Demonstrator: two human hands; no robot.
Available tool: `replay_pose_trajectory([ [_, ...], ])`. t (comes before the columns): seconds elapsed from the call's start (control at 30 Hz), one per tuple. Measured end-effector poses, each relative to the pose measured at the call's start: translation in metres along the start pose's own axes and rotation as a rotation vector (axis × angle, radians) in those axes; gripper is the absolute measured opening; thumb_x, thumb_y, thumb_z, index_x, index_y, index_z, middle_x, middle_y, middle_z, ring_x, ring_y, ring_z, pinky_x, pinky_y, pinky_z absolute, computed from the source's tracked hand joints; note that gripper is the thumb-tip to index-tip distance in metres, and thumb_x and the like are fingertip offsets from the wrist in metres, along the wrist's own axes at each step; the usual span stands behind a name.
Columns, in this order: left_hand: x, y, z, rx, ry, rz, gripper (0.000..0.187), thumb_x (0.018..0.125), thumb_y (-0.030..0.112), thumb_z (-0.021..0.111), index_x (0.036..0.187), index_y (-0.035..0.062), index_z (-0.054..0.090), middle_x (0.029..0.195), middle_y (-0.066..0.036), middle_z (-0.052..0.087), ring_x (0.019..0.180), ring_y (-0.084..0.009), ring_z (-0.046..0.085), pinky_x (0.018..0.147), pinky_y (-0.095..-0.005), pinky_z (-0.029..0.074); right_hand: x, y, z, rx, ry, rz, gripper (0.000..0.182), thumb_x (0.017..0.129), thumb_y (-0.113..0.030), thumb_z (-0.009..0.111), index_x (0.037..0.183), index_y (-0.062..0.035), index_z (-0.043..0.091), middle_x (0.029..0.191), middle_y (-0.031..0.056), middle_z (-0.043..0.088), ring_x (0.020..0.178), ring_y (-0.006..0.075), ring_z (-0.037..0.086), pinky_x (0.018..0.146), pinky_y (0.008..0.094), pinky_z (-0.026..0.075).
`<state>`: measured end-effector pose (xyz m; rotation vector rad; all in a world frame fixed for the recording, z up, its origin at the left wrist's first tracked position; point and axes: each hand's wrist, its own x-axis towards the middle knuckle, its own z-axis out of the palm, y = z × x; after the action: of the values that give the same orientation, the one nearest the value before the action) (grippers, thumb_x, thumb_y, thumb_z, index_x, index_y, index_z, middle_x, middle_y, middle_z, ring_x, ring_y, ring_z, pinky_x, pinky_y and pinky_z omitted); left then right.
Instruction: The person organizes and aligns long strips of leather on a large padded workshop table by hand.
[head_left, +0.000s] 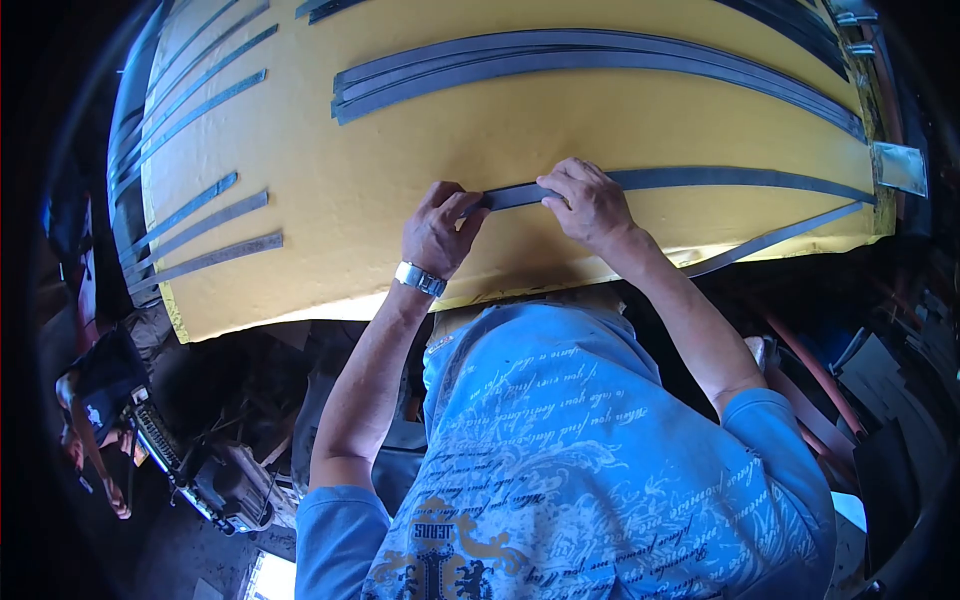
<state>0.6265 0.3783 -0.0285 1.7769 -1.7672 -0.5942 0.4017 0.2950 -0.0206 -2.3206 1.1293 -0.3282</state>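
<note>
A long dark grey strip (pixel 700 178) runs from the right edge of the yellow-covered table (pixel 330 230) to my hands. My left hand (pixel 440 225), with a metal-banded watch (pixel 420 279) at the wrist, pinches the strip's left end. Farther right, my right hand (pixel 588 203) grips the same strip between thumb and bent fingers. A short stretch of strip shows flat between the two hands. Below my right forearm, a narrower strip (pixel 775 238) slants from the table's right edge towards its front edge.
Beyond my hands lies a bundle of grey strips (pixel 560 62). Several shorter strips (pixel 225 250) reach in over the table's left side. A metal plate (pixel 900 168) sticks out at the right edge. Down at the left stands a machine (pixel 225 490), near another person's arm (pixel 95 445).
</note>
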Motion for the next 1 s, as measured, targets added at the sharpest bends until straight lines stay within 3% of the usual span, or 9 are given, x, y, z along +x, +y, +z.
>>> replay_pose_trajectory([
  [0.17, 0.000, 0.001, 0.003, 0.017, 0.018, -0.003, 0.015, 0.079, 0.015, 0.074, 0.092, 0.0080, 0.070, 0.092, -0.010, 0.064, 0.076, -0.0267, 0.065, 0.064, -0.0356, 0.054, 0.000, 0.000, 0.001, 0.002, 0.021, -0.002, 0.020, 0.076, -0.011, 0.071, 0.094, -0.0099, 0.064, 0.096, 0.0068, 0.061, 0.095, 0.0277, 0.060, 0.083, 0.0394, 0.052],
  [0.23, 0.000, 0.001, 0.004, 0.013, 0.032, -0.020, 0.013, 0.079, 0.018, 0.072, 0.091, 0.0117, 0.069, 0.092, -0.007, 0.063, 0.077, -0.0280, 0.064, 0.064, -0.0378, 0.053, 0.001, 0.001, 0.000, 0.013, 0.020, -0.006, 0.019, 0.076, -0.011, 0.071, 0.094, -0.0100, 0.064, 0.096, 0.0071, 0.061, 0.095, 0.0276, 0.060, 0.083, 0.0394, 0.052],
  [0.67, 0.001, 0.005, 0.002, 0.039, 0.021, 0.008, 0.015, 0.079, 0.014, 0.073, 0.092, 0.0085, 0.069, 0.093, -0.009, 0.062, 0.077, -0.0278, 0.064, 0.063, -0.0372, 0.053, 0.002, 0.002, 0.000, 0.016, 0.002, -0.021, 0.020, 0.077, -0.009, 0.070, 0.097, -0.0062, 0.067, 0.095, 0.0080, 0.061, 0.094, 0.0278, 0.060, 0.084, 0.0382, 0.050],
  [0.77, 0.001, 0.005, 0.003, 0.049, 0.029, 0.009, 0.014, 0.079, 0.017, 0.072, 0.091, 0.0118, 0.068, 0.091, -0.007, 0.062, 0.077, -0.0274, 0.063, 0.064, -0.0375, 0.053, 0.002, 0.001, 0.000, 0.018, -0.011, -0.010, 0.021, 0.077, -0.009, 0.070, 0.097, -0.0063, 0.067, 0.096, 0.0071, 0.060, 0.095, 0.0270, 0.060, 0.084, 0.0381, 0.050],
  [0.87, 0.001, 0.010, 0.003, 0.058, 0.001, 0.001, 0.019, 0.079, 0.009, 0.070, 0.097, 0.0108, 0.069, 0.098, -0.008, 0.062, 0.084, -0.0282, 0.064, 0.070, -0.0382, 0.052, 0.003, 0.000, 0.000, 0.009, -0.031, 0.001, 0.021, 0.077, -0.008, 0.070, 0.097, -0.0063, 0.067, 0.096, 0.0068, 0.060, 0.095, 0.0266, 0.060, 0.084, 0.0381, 0.050],
  [0.93, 0.002, 0.020, 0.004, 0.244, -0.096, 0.197, 0.027, 0.077, 0.003, 0.065, 0.102, 0.0134, 0.069, 0.102, -0.007, 0.062, 0.091, -0.0281, 0.062, 0.077, -0.0389, 0.051, 0.003, 0.001, 0.001, 0.005, -0.026, 0.000, 0.020, 0.077, -0.008, 0.070, 0.097, -0.0064, 0.067, 0.096, 0.0068, 0.060, 0.095, 0.0267, 0.060, 0.084, 0.0382, 0.050],
  [1.0, 0.003, 0.032, 0.012, 0.272, -0.141, 0.179, 0.034, 0.075, -0.001, 0.061, 0.105, 0.0127, 0.069, 0.104, -0.006, 0.061, 0.094, -0.0282, 0.060, 0.081, -0.0397, 0.050, 0.003, 0.002, 0.002, 0.001, -0.020, -0.001, 0.020, 0.077, -0.008, 0.070, 0.097, -0.0065, 0.067, 0.096, 0.0069, 0.060, 0.096, 0.0267, 0.060, 0.084, 0.0384, 0.050],
])
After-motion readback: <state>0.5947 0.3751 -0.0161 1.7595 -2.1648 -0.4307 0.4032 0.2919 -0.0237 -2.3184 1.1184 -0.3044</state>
